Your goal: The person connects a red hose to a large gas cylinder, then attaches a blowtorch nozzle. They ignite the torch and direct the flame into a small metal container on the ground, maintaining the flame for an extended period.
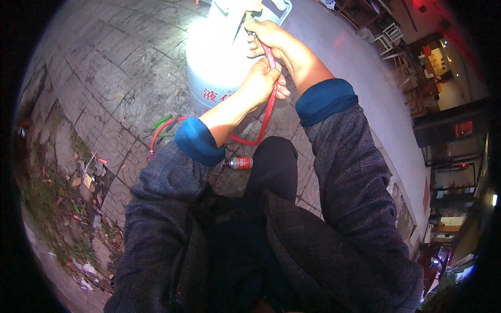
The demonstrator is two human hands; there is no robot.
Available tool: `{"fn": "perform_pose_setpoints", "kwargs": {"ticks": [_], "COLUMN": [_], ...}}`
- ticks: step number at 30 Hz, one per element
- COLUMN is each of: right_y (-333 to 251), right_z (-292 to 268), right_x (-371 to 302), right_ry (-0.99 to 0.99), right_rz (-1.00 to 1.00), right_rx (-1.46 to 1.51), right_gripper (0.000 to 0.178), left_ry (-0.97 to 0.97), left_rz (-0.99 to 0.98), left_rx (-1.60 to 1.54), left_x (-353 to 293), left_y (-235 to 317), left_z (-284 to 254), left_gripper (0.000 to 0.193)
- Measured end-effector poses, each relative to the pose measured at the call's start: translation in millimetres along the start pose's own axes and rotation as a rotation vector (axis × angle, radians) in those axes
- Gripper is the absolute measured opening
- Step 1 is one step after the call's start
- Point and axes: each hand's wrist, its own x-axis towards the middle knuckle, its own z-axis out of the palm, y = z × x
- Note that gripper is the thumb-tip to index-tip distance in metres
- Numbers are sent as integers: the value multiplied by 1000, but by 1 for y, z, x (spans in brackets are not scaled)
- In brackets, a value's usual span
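A pale gas cylinder [201, 78] with red lettering stands upright ahead of me, its upper part washed out by bright light. A red hose [269, 117] bends up from the ground beside it toward the valve [249, 22]. My left hand [259, 81] is closed round the hose a little below its upper end. Higher up, my right hand [269, 36] grips the hose end right by the valve, where a small metal fitting shows between the fingers. Whether the hose is joined to the valve cannot be seen.
A small red and silver can [241, 163] lies by my knee [274, 156]. Left of the cylinder, a green-handled tool [160, 123] rests on the paving [135, 68] near the hose's other stretch. Litter and weeds [73, 208] border the left; a raised pale slab [360, 68] runs along the right.
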Motion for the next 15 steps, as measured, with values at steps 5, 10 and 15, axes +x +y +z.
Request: {"fn": "perform_pose_setpoints", "kwargs": {"ticks": [5,10,15], "right_y": [-9,-17,-14], "right_z": [23,17,12], "right_x": [-3,-14,-7], "right_ry": [438,319,243], "right_rz": [-236,-124,-127], "right_rx": [-1045,-882,-842], "right_gripper": [38,39,41], "left_ry": [47,56,50], "left_rz": [127,10,3], "left_rx": [91,120,98], "left_x": [2,0,-1], "left_y": [7,14,12], "left_z": [2,6,11], "left_gripper": [19,23,23]}}
